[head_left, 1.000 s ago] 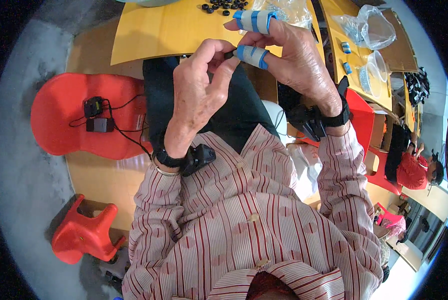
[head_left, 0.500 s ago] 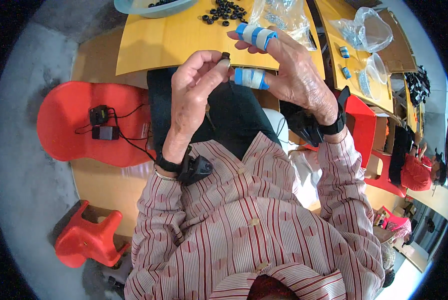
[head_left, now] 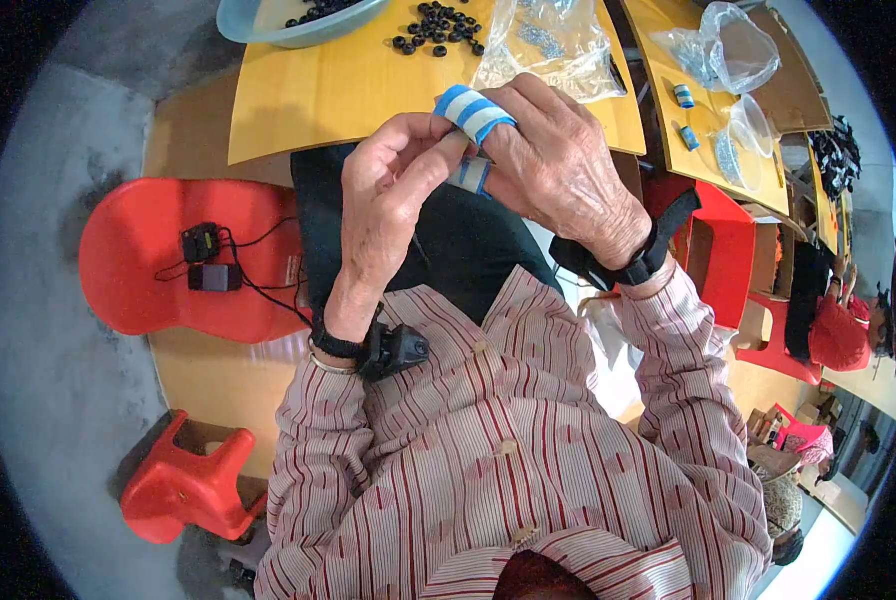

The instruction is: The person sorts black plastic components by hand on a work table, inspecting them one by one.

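Observation:
Above my lap, at the near edge of the yellow table [head_left: 308,110], my two hands meet. My left hand [head_left: 383,200] is closed, thumb and index finger pinching a small black part that the fingers now cover. My right hand [head_left: 568,175] has blue and white wrappings [head_left: 476,112] on its thumb and index finger. Those two fingers close in at my left fingertips; what lies between them is hidden. Beyond my hands, several small round black pieces [head_left: 440,32] lie loose on the table.
A pale blue bowl [head_left: 303,38] with black pieces stands at the far left. A clear plastic bag [head_left: 583,70] with small metal pieces lies beyond my right hand. Red chairs [head_left: 133,255] flank me, one bearing black devices [head_left: 213,277]. Another person [head_left: 838,330] sits far right.
My right hand has moved left and down, its wrapped fingers closing in at my left fingertips. The black part, visible before, is now covered. My left hand stays nearly in place.

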Tool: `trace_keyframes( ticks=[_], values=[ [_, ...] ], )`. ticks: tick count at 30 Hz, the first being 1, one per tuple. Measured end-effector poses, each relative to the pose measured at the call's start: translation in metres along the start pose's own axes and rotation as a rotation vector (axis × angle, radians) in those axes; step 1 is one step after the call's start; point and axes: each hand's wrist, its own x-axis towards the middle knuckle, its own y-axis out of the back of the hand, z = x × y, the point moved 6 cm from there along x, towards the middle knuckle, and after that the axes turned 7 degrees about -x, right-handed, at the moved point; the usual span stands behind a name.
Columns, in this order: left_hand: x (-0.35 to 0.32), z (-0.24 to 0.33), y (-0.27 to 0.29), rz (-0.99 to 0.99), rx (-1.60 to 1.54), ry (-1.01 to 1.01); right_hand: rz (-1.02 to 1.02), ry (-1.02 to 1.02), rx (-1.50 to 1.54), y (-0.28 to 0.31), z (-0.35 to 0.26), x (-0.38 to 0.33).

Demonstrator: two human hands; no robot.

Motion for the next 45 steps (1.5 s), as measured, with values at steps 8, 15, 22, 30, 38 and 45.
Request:
trace_keyframes(
  ticks=[8,15,22,30,38,45],
  values=[
    [0.002,-0.004,0.007,-0.022,-0.11,0.088,-0.002,-0.026,0.092,-0.006,0.006,-0.01],
    [0.0,-0.003,0.007,-0.028,-0.031,0.095,0.002,-0.032,0.208,-0.011,0.01,-0.013],
    [-0.003,-0.001,0.008,-0.019,0.118,0.079,-0.021,-0.028,0.227,-0.013,0.008,-0.015],
    [-0.01,0.015,-0.004,-0.034,0.429,-0.031,0.051,0.008,0.137,-0.007,0.002,-0.014],
    [-0.008,0.012,0.0,0.048,0.387,0.04,0.034,-0.018,0.138,-0.015,0.001,-0.021],
    [-0.008,0.021,0.012,-0.11,0.508,-0.164,0.028,-0.023,0.306,-0.013,0.002,-0.016]
  ],
)
